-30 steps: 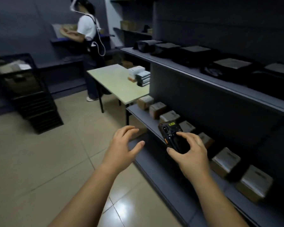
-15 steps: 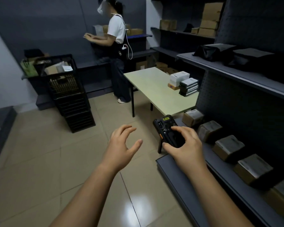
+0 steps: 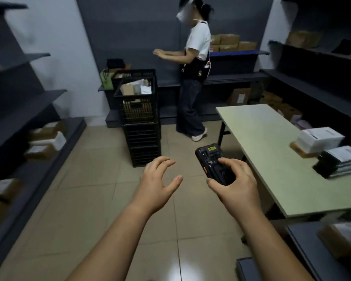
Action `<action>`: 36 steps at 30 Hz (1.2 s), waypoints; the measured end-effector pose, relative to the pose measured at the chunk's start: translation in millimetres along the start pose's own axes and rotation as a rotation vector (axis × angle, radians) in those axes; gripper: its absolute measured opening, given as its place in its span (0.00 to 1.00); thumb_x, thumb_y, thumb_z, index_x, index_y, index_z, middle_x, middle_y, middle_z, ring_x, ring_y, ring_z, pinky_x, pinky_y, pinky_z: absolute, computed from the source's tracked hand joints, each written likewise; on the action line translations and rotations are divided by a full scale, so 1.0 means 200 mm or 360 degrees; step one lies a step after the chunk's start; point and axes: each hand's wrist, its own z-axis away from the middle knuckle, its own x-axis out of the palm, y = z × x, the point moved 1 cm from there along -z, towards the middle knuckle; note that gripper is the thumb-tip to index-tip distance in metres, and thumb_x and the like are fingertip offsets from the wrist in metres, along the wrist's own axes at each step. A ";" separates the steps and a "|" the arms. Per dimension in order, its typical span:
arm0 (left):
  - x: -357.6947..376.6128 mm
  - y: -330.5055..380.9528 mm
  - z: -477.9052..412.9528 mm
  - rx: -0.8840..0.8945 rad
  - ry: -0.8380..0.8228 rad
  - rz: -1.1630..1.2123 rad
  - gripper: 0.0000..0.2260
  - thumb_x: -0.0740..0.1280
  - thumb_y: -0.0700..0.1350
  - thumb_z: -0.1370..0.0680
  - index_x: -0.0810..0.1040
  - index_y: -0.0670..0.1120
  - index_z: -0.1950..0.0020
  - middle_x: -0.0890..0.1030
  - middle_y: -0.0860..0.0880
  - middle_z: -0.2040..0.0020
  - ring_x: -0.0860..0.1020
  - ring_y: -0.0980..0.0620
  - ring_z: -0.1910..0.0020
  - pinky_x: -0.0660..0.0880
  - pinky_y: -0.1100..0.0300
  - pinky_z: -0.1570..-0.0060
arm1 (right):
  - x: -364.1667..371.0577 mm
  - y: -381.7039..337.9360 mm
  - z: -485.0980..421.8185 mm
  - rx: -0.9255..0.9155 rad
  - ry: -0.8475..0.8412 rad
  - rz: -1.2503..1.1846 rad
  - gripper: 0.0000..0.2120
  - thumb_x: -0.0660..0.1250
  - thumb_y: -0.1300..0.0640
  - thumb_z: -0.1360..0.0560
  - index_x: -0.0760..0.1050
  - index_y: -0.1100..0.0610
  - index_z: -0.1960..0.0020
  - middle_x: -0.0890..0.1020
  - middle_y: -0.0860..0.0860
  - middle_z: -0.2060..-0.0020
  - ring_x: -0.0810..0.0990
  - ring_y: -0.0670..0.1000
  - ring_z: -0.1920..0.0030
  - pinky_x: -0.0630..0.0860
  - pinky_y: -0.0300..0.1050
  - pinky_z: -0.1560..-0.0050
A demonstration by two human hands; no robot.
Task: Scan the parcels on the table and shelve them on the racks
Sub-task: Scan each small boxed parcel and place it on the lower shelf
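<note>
My right hand (image 3: 234,184) grips a black handheld scanner (image 3: 212,162) over the tiled floor, just left of the pale green table (image 3: 272,151). My left hand (image 3: 157,183) floats beside it, fingers curled apart, holding nothing. On the table's right end sit a white boxed parcel (image 3: 321,138) on top of a flat brown one (image 3: 301,150), and a stack of dark flat parcels (image 3: 340,161). Dark racks stand on the right (image 3: 312,92) and on the left (image 3: 24,110), each holding cardboard parcels.
A stack of black crates (image 3: 139,122) with parcels in the top one stands in the middle of the floor. Another person (image 3: 193,78) stands at the far rack (image 3: 237,78). A low shelf corner (image 3: 249,266) lies by my right forearm.
My view has swung left, from the right rack to the room's middle. Both hands keep their pose; the scanner stays in my right hand. The left rack has come into sight.
</note>
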 end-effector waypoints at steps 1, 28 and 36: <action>0.01 -0.08 -0.10 -0.0026 0.0015 0.0000 0.21 0.69 0.56 0.24 0.75 0.51 0.33 0.71 0.56 0.34 0.66 0.58 0.32 0.62 0.63 0.33 | 0.09 0.02 -0.10 -0.0008 -0.0019 0.0000 0.26 0.78 0.51 0.37 0.78 0.44 0.40 0.73 0.41 0.45 0.72 0.31 0.47 0.62 0.18 0.51; 1.55 0.09 -2.65 0.0804 -0.0917 0.0346 0.20 0.67 0.57 0.23 0.75 0.52 0.33 0.70 0.59 0.34 0.64 0.60 0.33 0.60 0.63 0.33 | -0.03 1.08 -1.92 0.0812 0.1025 0.0330 0.26 0.78 0.53 0.37 0.78 0.44 0.40 0.73 0.41 0.44 0.69 0.26 0.49 0.62 0.18 0.52; 2.17 0.54 -2.89 0.1087 -0.1250 0.0531 0.20 0.68 0.56 0.23 0.75 0.51 0.34 0.71 0.58 0.33 0.66 0.57 0.33 0.59 0.66 0.35 | -0.42 1.39 -2.00 0.1161 0.1438 0.0506 0.25 0.77 0.54 0.37 0.77 0.44 0.40 0.74 0.41 0.45 0.71 0.30 0.50 0.65 0.21 0.53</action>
